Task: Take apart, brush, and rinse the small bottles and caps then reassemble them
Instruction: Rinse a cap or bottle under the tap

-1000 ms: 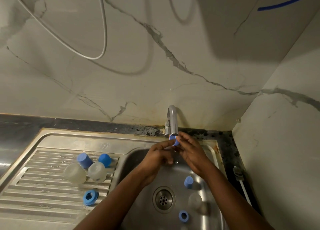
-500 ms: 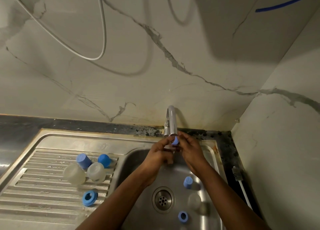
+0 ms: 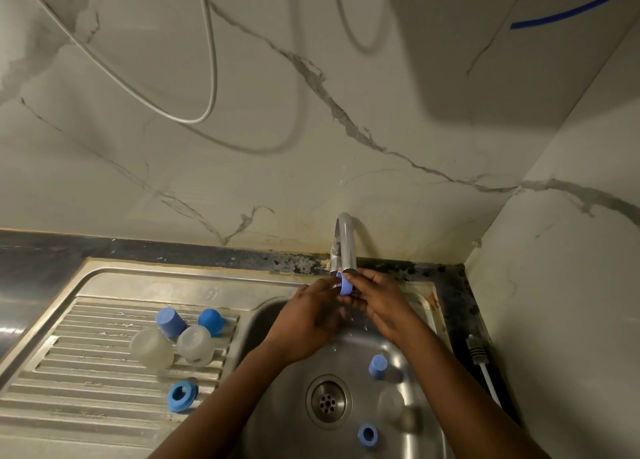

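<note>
Both hands are up at the faucet (image 3: 346, 244), over the back of the sink (image 3: 277, 406). The right hand (image 3: 377, 303) pinches a blue cap (image 3: 345, 284) between thumb and fingertips, right under the mouth of the spout. I cannot tell whether the cap touches the spout. The left hand (image 3: 311, 320) comes in from the other side with its fingers curled. Their tips are on the cap's left side, so I read both hands as gripping it. A few drops (image 3: 365, 327) show below the hands, but I cannot make out a steady stream.

Down in the basin, a loose cap (image 3: 378, 366) stands to the right of the drain (image 3: 328, 401). A blue ring (image 3: 367, 434) lies nearer to me. Between them sits a clear bottle (image 3: 391, 405), faint against the steel.

On the drainboard (image 3: 86, 372) to the left, two clear bottles (image 3: 152, 348) sit side by side. Two blue caps (image 3: 170, 323) stand just behind them, close enough to touch. A second ring (image 3: 180, 395) lies nearer to me, apart from that group.

On the dark counter to the right of the sink, a white cable (image 3: 479, 358) with a grey plug runs along the side wall. A white hose (image 3: 194, 78) loops across the marble wall above, and a blue tube (image 3: 571, 8) crosses the top right corner.
</note>
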A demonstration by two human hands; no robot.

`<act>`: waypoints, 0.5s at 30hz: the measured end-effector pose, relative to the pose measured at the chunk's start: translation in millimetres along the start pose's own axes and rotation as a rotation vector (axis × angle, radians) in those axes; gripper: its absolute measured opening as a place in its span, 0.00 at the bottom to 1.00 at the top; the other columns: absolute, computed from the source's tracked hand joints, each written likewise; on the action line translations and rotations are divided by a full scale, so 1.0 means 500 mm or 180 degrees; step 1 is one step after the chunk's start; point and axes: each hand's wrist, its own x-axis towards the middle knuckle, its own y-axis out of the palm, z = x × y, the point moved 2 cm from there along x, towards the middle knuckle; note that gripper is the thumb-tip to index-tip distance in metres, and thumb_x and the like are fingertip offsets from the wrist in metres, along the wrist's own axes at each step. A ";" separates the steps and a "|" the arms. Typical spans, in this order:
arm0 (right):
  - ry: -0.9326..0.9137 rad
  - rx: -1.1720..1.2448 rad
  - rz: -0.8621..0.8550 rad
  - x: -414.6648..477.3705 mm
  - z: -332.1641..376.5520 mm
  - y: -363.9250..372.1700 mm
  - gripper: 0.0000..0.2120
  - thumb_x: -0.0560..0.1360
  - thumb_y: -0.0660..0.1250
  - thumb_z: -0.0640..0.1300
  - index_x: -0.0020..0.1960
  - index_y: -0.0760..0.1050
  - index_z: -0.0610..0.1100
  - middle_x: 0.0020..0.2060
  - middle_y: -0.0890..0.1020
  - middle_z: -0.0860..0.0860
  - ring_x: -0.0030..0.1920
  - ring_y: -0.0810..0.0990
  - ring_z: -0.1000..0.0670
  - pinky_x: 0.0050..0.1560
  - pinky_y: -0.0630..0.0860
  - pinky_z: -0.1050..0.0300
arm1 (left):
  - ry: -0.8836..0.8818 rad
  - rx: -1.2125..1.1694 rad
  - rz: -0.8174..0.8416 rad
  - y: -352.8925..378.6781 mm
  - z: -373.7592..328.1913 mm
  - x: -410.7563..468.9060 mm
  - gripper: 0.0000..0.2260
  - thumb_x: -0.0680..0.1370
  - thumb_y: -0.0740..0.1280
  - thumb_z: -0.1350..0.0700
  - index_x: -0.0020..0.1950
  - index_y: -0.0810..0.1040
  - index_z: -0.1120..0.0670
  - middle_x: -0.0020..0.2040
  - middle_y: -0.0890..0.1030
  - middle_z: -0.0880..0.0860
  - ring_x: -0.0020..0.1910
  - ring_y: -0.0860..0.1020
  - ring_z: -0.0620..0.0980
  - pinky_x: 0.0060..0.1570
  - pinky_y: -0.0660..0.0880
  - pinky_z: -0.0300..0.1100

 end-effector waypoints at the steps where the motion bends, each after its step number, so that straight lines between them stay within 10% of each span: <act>1: -0.0010 0.0073 0.0062 -0.003 -0.001 0.000 0.14 0.77 0.76 0.47 0.60 0.86 0.42 0.54 0.88 0.42 0.51 0.88 0.45 0.51 0.83 0.54 | -0.0167 -0.0596 -0.0100 0.004 -0.007 0.004 0.16 0.86 0.66 0.50 0.74 0.78 0.47 0.75 0.75 0.43 0.69 0.76 0.41 0.69 0.77 0.45; 8: -0.0118 -0.0190 0.0049 -0.018 0.001 0.001 0.17 0.70 0.80 0.59 0.54 0.85 0.51 0.49 0.88 0.44 0.44 0.86 0.46 0.47 0.83 0.52 | -0.1216 -0.3144 -0.0420 0.037 -0.027 0.013 0.15 0.87 0.64 0.51 0.59 0.86 0.60 0.52 0.86 0.64 0.55 0.84 0.64 0.65 0.80 0.59; 15: -0.0435 -0.0335 0.0162 -0.023 0.003 0.000 0.21 0.72 0.78 0.59 0.60 0.85 0.49 0.54 0.87 0.46 0.50 0.85 0.50 0.47 0.80 0.59 | -0.1715 -0.4683 -0.0734 0.051 -0.040 0.033 0.15 0.84 0.67 0.53 0.59 0.86 0.64 0.50 0.85 0.64 0.44 0.85 0.51 0.49 0.84 0.41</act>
